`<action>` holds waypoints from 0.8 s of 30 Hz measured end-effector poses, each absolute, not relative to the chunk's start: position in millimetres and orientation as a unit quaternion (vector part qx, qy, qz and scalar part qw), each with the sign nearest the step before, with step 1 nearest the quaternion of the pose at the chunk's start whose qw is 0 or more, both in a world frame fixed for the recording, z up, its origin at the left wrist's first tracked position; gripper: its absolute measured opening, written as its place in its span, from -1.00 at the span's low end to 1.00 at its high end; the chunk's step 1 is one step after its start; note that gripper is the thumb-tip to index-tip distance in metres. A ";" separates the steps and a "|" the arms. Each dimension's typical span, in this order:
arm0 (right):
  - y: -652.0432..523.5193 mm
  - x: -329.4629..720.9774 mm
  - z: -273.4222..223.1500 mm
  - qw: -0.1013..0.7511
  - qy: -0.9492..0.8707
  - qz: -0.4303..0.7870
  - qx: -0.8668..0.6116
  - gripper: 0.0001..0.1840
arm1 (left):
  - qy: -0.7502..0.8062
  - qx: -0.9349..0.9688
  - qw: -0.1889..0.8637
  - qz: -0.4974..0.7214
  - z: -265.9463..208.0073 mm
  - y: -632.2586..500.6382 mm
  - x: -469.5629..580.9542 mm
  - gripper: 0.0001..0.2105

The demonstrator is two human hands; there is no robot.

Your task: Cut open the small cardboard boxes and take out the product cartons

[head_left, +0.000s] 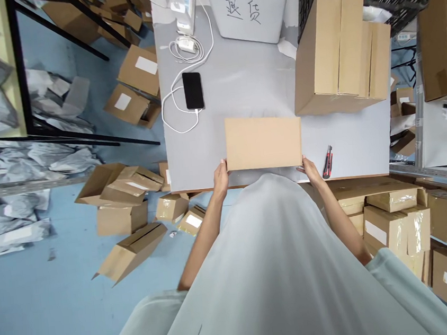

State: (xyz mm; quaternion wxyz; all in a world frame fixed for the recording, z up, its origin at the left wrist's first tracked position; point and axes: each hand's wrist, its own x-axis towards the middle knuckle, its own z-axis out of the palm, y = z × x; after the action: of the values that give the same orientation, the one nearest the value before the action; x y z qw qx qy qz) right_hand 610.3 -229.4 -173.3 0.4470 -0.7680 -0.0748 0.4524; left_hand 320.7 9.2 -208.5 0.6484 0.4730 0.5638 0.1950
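So I've got this small cardboard box [263, 142] right in front of me, near the close edge of the grey table [348, 141]. Can't tell if it's resting on the top or held just above it. My left hand [220, 179] is on its near left corner and my right hand [310, 170] on the near right, fingers clamped on the box from both ends, so 2 hands on 1 box.

Progress-wise: it's in shape, and the face I'm looking at is flat, with no label or writing on it (about as bare as cardboard gets). The underside and the inside are hidden, so I can't swear to how much is left. My read is it's at the handling stage, not finished.

The red and black cutter [328, 163] lies just beside my right hand, not in use. Farther out, there's a black phone [193, 90] with a white cable plugged in, a bigger carton [335, 54] to the right, and a white foam box [249, 13] with handwriting at the back.
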 end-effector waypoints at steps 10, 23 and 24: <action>-219.0 602.7 -144.1 0.488 -0.099 0.429 -0.754 0.02 | 0.541 0.520 0.620 0.229 -185.8 27.6 320.1 -0.13; -189.6 621.2 -121.5 0.465 -0.208 0.311 -0.802 -0.11 | 0.517 0.609 0.535 0.276 -151.9 35.0 336.0 -0.36; -190.1 619.6 -125.1 0.454 -0.204 0.318 -0.807 -0.10 | 0.520 0.609 0.533 0.273 -154.4 33.3 335.9 -0.38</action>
State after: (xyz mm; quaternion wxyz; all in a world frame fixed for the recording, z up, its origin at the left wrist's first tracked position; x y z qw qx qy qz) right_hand 619.6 -190.1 -125.1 0.4543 -0.8068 -0.2039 0.3179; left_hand 335.9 33.3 -154.4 0.5329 0.6087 0.5205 0.2731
